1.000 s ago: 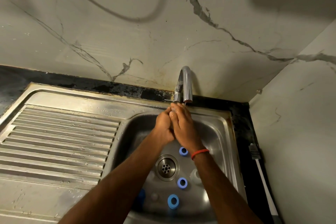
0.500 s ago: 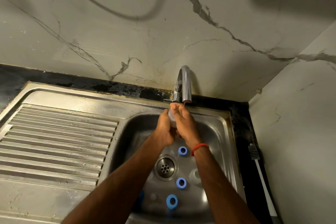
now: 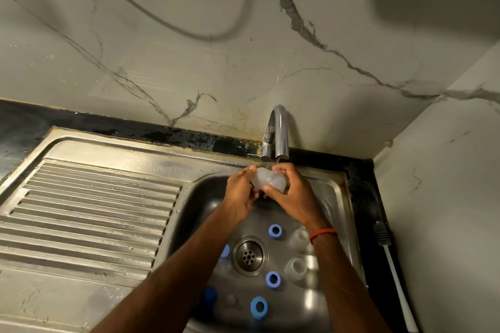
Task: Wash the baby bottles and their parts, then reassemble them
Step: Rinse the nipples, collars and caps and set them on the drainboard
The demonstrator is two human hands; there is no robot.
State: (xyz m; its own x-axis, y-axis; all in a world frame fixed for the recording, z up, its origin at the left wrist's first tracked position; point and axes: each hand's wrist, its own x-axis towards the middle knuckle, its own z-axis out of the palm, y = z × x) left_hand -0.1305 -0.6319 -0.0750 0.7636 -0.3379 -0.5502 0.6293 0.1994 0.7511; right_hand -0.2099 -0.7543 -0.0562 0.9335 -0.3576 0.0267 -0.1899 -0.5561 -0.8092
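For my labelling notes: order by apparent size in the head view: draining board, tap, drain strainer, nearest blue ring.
1. draining board
2. tap and drain strainer, too alike to rank
3. nearest blue ring, despite its nearness

L hand (image 3: 239, 197) + R hand (image 3: 293, 199) hold clear part (image 3: 270, 181) | under tap (image 3: 280, 132) | over sink (image 3: 336, 189)

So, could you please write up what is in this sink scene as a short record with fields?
Held: translucent plastic bottle part, gripped by left hand and right hand
Where: just under the curved chrome tap, over the stainless steel sink
In basin: blue plastic rings, clear plastic cups, round metal drain
Reassembly: parts lie loose, not yet joined
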